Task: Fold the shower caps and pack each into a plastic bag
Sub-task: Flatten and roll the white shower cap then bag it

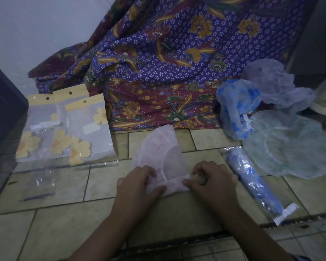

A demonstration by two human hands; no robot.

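A pale pink shower cap (161, 153) lies folded to a wedge on the tiled floor, its point away from me. My left hand (137, 182) grips its near left corner and my right hand (213, 178) pinches its near right edge, fingers curled over a rolled part. Right of my hands lies a blue shower cap rolled inside a clear plastic bag (252, 181). Loose caps sit at the right: a blue one (235, 108), a lilac one (273, 83) and a green one (290, 146). An empty clear bag (40, 182) lies at the left.
Flat packets with yellow flower prints (64, 127) lie at the left. A purple batik cloth (167, 63) drapes across the back. A dark cabinet side (2, 110) stands far left. A dark floor strip (196, 240) runs under my forearms.
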